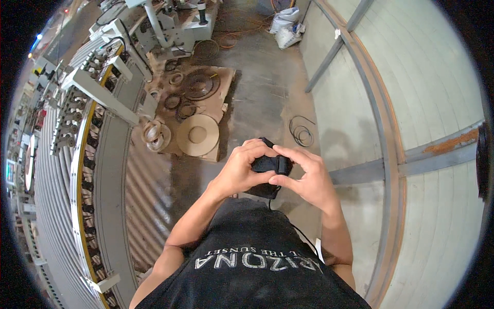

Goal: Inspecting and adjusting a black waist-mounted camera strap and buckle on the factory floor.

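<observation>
In front of my waist, a small black pouch-like thing (265, 164) is held between both hands; its exact kind is hard to make out. My left hand (243, 166) wraps around its left side, thumb pointing inward. From the other side, my right hand (310, 176) curves over it, fingers on top and thumb below, so the two hands nearly meet. A dark part hangs below the hands, and a thin black cord (303, 234) runs down along the right side of my black shirt (247, 232).
Long machinery (105, 170) lines the left. Ahead, a flat board (226, 92) bears coiled rings, with a pale disc (198, 135) at its near edge. A loose black cable coil (302, 131) lies on the floor. White sacks (287, 31) sit far off; a framed panel wall (355, 103) stands right.
</observation>
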